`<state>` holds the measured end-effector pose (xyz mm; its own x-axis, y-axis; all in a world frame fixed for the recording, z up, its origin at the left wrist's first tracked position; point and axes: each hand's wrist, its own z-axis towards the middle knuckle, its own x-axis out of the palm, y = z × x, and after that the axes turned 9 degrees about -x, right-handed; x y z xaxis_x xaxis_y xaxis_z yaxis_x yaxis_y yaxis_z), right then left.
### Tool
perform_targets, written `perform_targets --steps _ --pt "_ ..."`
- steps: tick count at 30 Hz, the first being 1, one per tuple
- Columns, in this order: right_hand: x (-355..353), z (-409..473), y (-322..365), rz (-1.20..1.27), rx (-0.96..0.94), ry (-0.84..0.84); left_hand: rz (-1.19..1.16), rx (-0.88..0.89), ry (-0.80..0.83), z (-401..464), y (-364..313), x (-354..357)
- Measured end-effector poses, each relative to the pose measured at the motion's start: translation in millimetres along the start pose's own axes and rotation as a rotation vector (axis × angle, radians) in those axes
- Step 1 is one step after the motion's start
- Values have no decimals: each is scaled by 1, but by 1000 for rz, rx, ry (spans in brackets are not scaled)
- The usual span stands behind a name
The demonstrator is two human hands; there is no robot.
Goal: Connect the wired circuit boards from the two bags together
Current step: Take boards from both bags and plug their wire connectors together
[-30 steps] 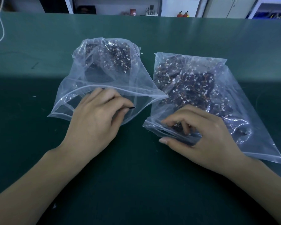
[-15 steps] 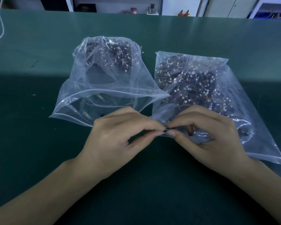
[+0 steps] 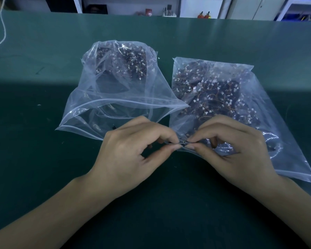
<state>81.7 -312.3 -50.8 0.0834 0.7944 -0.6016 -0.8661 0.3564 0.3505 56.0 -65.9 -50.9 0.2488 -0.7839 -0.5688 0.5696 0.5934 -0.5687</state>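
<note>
Right now we see two clear zip bags lying side by side on the green worktop [image 3: 43,159], each with its long axis running away from us and its mouth toward us. The left bag [image 3: 115,90] gapes wide open at the near end, its zip strip arched up, and its dark circuit boards [image 3: 131,63] sit heaped at the far end. The right bag [image 3: 232,97] lies flatter, tilted slightly to the right, with boards spread through most of it. The boards look small and dark, tangled with thin orange-brown wires and dotted with tiny white connectors.

Our hands meet just in front of the bags, between their near corners. The left hand [image 3: 133,155] pinches something small and dark between thumb and forefinger, its grip narrow and tight. The right hand [image 3: 235,150] pinches in the same way, and the fingertips [image 3: 176,142] of both hands nearly touch. What sits between them is too small for us to tell clearly, though a thin wire shows there.
</note>
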Motion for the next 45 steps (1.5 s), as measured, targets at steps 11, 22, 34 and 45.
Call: perform_targets --steps 11,22,34,45 --pt "0 2 2 -18 -11 -1 -3 -6 9 0 0 0" --pt "1 1 -2 -55 26 73 -19 -13 -52 2 2 0" --pt "1 -2 -7 -104 16 -18 -55 16 24 0 4 0" --pt "2 -3 -8 -60 -5 10 447 156 56 7 1 4"
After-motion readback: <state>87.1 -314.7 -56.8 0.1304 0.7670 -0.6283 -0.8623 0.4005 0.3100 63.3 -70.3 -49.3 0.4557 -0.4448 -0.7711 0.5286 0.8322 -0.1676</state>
